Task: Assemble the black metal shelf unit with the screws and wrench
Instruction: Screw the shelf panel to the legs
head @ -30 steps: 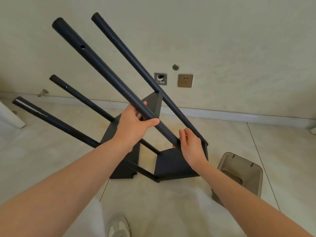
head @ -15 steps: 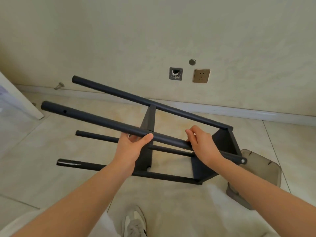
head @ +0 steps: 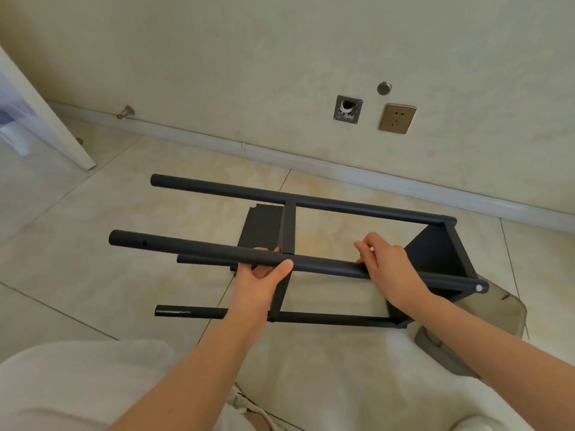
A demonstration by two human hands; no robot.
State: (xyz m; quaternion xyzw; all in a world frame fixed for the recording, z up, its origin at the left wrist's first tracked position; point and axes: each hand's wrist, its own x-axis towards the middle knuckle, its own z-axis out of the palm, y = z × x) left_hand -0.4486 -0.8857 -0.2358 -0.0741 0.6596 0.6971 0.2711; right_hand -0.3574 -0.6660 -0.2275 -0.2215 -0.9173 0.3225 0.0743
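The black metal shelf unit (head: pixel 357 209) lies on its side on the tiled floor, its several round posts pointing left. Two black shelf panels join the posts, one in the middle (head: pixel 261 227) and one at the right end (head: pixel 441 250). My left hand (head: pixel 261 278) is wrapped around the nearest upper post (head: pixel 193 247) close to the middle panel. My right hand (head: pixel 387 269) grips the same post further right, near the end panel. A silver screw head (head: pixel 479 288) shows at that post's right end. No wrench or loose screws are visible.
A translucent grey plastic bin (head: pixel 485 343) sits on the floor just right of the shelf's end. The wall with a socket (head: pixel 397 118) and baseboard runs behind. A white door edge (head: pixel 46 119) stands at the far left. My light trousers fill the bottom.
The shelf unit has swung down from steeply tilted, posts up to the left, to lying nearly horizontal on the floor. Both hands stayed on the same post.
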